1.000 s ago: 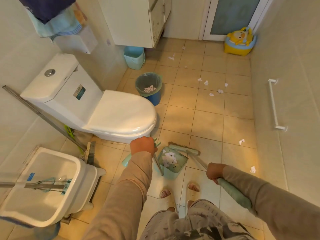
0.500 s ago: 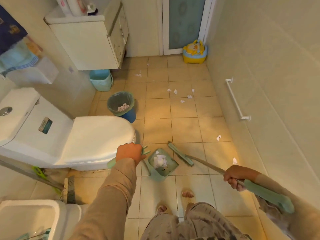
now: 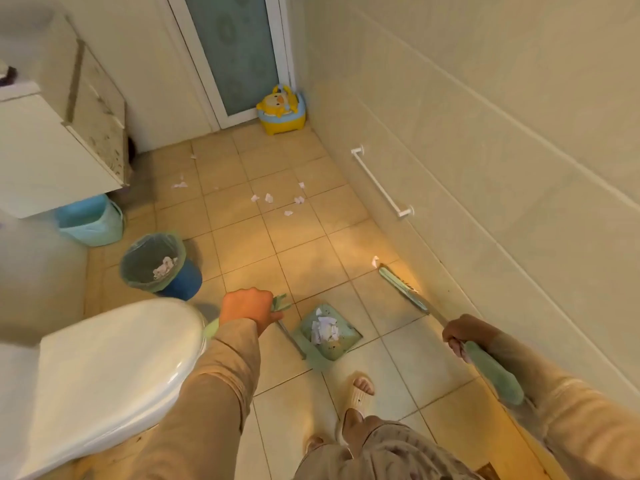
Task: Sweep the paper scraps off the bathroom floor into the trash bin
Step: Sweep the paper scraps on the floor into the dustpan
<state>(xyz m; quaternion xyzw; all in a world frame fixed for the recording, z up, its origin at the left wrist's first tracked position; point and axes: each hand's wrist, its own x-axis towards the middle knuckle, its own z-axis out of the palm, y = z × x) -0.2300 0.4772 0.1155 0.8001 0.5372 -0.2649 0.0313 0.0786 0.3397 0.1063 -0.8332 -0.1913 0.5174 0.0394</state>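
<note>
My left hand (image 3: 248, 307) grips the top of the green dustpan handle (image 3: 281, 303). The dustpan (image 3: 329, 337) rests on the floor tiles in front of my feet with white paper scraps inside. My right hand (image 3: 460, 333) holds the green broom (image 3: 401, 285), whose head lies near the right wall beside one paper scrap (image 3: 374, 261). Several more scraps (image 3: 268, 198) lie scattered further down the floor. The blue trash bin (image 3: 157, 263) with a green liner stands left of the dustpan, some paper in it.
A white toilet (image 3: 104, 368) fills the lower left. A light blue bucket (image 3: 90, 220) sits under the white cabinet (image 3: 52, 157). A yellow potty (image 3: 281, 110) stands by the door. A white rail (image 3: 381, 183) is fixed low on the right wall.
The broom head has swung right, away from the dustpan, to the scrap near the right wall. My view has turned rightward. The left hand still holds the dustpan handle.
</note>
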